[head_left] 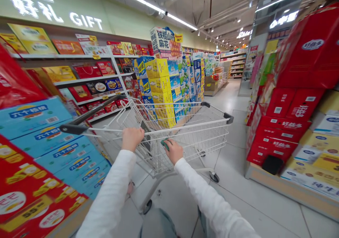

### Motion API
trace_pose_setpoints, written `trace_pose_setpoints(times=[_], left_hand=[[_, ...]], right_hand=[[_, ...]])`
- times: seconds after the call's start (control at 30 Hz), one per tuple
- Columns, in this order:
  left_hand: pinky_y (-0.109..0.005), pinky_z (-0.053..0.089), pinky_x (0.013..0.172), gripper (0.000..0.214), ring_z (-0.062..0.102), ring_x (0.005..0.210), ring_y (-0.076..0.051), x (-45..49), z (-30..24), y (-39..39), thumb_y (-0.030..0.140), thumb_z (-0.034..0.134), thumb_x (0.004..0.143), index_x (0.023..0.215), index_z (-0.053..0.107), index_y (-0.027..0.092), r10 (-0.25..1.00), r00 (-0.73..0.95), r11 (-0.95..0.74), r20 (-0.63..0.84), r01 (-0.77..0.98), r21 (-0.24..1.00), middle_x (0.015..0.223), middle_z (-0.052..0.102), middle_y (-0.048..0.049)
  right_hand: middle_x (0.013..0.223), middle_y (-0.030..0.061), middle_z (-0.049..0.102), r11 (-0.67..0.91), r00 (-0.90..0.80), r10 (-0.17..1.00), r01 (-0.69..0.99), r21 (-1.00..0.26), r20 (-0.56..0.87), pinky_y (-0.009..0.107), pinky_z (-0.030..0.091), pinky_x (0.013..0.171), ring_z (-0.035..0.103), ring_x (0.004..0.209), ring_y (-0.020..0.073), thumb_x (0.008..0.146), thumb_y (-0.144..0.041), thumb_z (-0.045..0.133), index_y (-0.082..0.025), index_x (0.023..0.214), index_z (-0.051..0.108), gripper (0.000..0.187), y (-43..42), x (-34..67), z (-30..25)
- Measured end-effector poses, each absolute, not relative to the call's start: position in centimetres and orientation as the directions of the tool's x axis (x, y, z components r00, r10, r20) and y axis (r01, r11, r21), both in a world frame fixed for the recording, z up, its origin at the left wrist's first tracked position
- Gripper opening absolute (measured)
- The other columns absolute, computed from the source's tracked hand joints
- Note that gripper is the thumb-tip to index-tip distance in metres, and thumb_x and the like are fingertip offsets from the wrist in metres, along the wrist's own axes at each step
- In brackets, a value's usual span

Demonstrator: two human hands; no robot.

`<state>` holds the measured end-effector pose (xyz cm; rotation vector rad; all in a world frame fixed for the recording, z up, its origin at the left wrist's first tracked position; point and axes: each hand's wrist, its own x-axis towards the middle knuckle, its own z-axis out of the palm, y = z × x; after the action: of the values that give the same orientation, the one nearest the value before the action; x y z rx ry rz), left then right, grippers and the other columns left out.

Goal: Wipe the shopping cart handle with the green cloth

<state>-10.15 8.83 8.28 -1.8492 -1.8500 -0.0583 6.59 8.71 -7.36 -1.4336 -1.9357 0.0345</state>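
Note:
A white wire shopping cart [174, 135] stands sideways in front of me, its dark handle [92, 112] to the left and its basket end to the right. My left hand [132, 139] is closed around the near side rim of the cart. Just to its right, my right hand [173, 150] pinches a small dark green thing [164, 144] against the wires below that rim; it looks like a folded cloth, but most of it is covered by my fingers. A dark panel [145, 134] sits inside the basket between my hands.
Stacked blue cartons [58, 139] and red cartons [23, 195] rise close on the left. Red boxes [280, 135] stand on a low platform [291, 188] at right. Yellow cartons [160, 89] are piled behind the cart. Gift shelves [87, 79] line the left wall; a tiled aisle [225, 93] runs back.

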Motion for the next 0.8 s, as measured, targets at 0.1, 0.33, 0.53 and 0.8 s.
trace_pose_setpoints(times=[0.1,0.33,0.53,0.8], left_hand=[[-0.042,0.037,0.063,0.059,0.063,0.079,-0.036,-10.1,8.2,8.8,0.025,0.016,0.088,0.082,0.070,0.001,0.921,0.078,0.058,0.381,0.941,-0.333,0.079,0.068,-0.0239],[-0.043,0.039,0.065,0.059,0.064,0.078,-0.033,-10.5,8.0,9.0,0.027,0.017,0.092,0.083,0.070,0.001,0.915,0.091,0.050,0.392,0.941,-0.336,0.076,0.066,-0.0252],[-0.037,0.040,0.081,0.051,0.061,0.089,-0.025,-8.0,9.5,8.1,0.054,0.034,0.089,0.103,0.065,0.017,0.831,0.218,-0.183,0.512,0.976,-0.120,0.092,0.068,-0.0128],[-0.036,0.036,0.090,0.097,0.053,0.105,-0.027,-0.6,8.4,8.0,0.070,0.052,0.070,0.144,0.023,0.014,0.685,0.306,-0.340,0.661,0.937,-0.081,0.115,0.057,-0.0149]], right_hand=[[0.123,0.0048,0.058,0.361,-0.185,0.891,0.841,-0.402,0.414,0.026,0.044,0.079,0.058,0.100,0.0170,0.086,-0.026,0.050,-0.029,0.117,0.058,0.033,8.8,7.0,-8.8],[0.114,0.0021,0.063,0.337,-0.244,0.932,0.853,-0.397,0.267,0.025,0.042,0.076,0.061,0.093,0.0163,0.085,-0.026,0.048,-0.029,0.109,0.062,0.028,8.8,8.7,-9.8],[0.108,0.0039,0.065,0.333,-0.275,0.939,0.877,-0.347,0.207,0.025,0.041,0.075,0.062,0.092,0.0169,0.085,-0.028,0.048,-0.027,0.106,0.063,0.026,9.0,8.8,-8.1],[0.104,0.0027,0.066,0.336,-0.261,0.935,0.868,-0.364,0.239,0.024,0.041,0.072,0.062,0.089,0.0164,0.085,-0.028,0.048,-0.028,0.104,0.064,0.025,8.4,9.3,-8.1]])
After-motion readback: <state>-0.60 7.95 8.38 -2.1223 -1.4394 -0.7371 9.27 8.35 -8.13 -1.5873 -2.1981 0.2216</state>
